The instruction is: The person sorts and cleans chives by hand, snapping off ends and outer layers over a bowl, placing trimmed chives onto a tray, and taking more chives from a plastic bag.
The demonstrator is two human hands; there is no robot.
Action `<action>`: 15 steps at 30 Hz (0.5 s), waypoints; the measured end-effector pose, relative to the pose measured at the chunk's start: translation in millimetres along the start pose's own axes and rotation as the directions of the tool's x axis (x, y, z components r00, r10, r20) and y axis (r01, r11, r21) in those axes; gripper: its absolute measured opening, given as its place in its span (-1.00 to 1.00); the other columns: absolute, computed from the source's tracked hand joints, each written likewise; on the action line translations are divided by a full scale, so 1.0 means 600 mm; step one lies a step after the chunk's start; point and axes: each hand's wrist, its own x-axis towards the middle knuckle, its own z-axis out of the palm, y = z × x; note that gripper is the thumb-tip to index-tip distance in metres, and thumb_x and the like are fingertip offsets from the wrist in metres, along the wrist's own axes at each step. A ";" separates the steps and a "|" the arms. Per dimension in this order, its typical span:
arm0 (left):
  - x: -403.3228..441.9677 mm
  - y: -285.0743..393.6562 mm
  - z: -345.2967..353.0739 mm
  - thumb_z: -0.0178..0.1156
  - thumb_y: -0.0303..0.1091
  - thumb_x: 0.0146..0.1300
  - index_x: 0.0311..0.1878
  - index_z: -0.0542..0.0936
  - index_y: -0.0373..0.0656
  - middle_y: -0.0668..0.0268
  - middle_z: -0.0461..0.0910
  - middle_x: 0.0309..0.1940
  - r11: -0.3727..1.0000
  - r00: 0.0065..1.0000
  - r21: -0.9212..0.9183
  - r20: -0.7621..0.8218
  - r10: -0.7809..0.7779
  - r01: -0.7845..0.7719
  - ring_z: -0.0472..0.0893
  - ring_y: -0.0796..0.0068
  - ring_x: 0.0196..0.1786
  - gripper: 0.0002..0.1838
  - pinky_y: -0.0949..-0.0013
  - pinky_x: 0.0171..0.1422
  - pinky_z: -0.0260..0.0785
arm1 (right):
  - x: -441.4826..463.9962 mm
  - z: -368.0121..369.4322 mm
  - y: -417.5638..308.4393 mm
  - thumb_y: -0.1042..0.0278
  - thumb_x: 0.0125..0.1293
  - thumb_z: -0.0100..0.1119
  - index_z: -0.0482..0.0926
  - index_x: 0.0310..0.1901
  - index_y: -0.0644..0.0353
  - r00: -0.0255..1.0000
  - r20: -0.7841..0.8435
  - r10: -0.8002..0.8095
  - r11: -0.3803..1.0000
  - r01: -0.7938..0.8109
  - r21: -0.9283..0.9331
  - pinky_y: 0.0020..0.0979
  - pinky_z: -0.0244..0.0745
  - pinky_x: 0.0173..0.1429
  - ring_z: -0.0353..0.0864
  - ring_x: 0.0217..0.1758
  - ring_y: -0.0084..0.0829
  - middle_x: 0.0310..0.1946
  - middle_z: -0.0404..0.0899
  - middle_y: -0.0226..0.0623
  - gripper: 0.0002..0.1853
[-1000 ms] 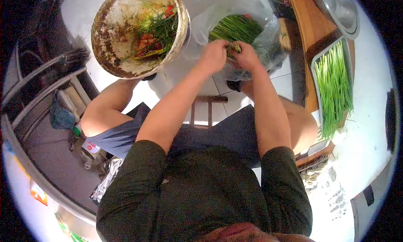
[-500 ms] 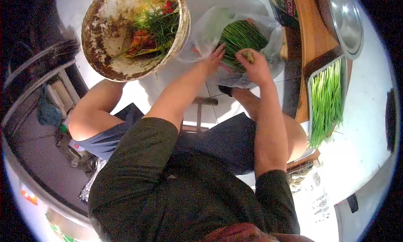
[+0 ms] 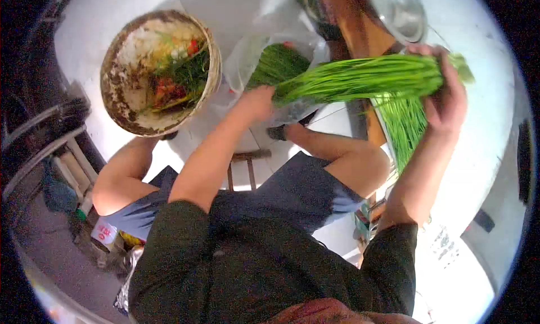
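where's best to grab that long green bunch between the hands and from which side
The long green bunch lies roughly crosswise, so probably come from the right and wrap around its end at the right hand, where the stalks look packed together. The opposite end, by the left hand, is blurred.

Our left forearm [image 3: 211, 155] slants forward and inward from a bent elbow, ending in a left hand [image 3: 259, 103] too blurred at the fingertips to read clearly. Our right forearm [image 3: 423, 175] angles forward and outward, well apart from the left, and the right hand [image 3: 451, 102] has its fingers [image 3: 447, 68] curled in a grip. Both our knees are bent and spread wide.
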 end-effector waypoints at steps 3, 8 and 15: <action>-0.127 0.056 -0.115 0.17 -0.31 0.17 0.10 0.48 -0.29 -0.04 0.60 -0.13 0.992 0.988 -0.115 0.151 -0.036 0.054 0.62 0.15 -0.02 -0.56 0.21 0.03 0.45 | 0.018 0.069 0.011 0.22 0.42 0.00 0.60 -0.10 0.30 0.993 0.110 -0.035 0.976 0.058 -0.208 -0.31 0.44 0.17 0.61 0.00 -0.30 -0.12 0.65 -0.13 -0.69; -0.323 0.102 -0.252 0.21 -0.20 0.20 0.04 0.50 -0.31 0.11 0.62 -0.18 0.903 0.934 -0.428 -0.304 -0.189 0.044 0.62 0.36 -0.09 -0.57 0.28 -0.01 0.45 | 0.021 0.173 0.053 0.25 0.35 0.13 0.56 -0.10 0.33 0.956 0.282 0.085 0.989 -0.047 -0.139 -0.27 0.57 0.03 0.65 -0.10 -0.28 -0.12 0.64 -0.10 -0.72; -0.328 0.171 -0.255 0.35 -0.31 0.13 0.08 0.44 -0.34 0.18 0.60 -0.12 0.841 0.769 -0.381 -0.636 0.063 -0.384 0.58 0.43 -0.09 -0.50 0.31 0.05 0.42 | 0.020 0.327 0.100 0.31 0.33 0.17 0.53 -0.05 0.36 0.877 0.458 0.146 0.988 -0.151 -0.025 -0.24 0.57 0.06 0.66 -0.08 -0.23 -0.15 0.64 -0.11 -0.72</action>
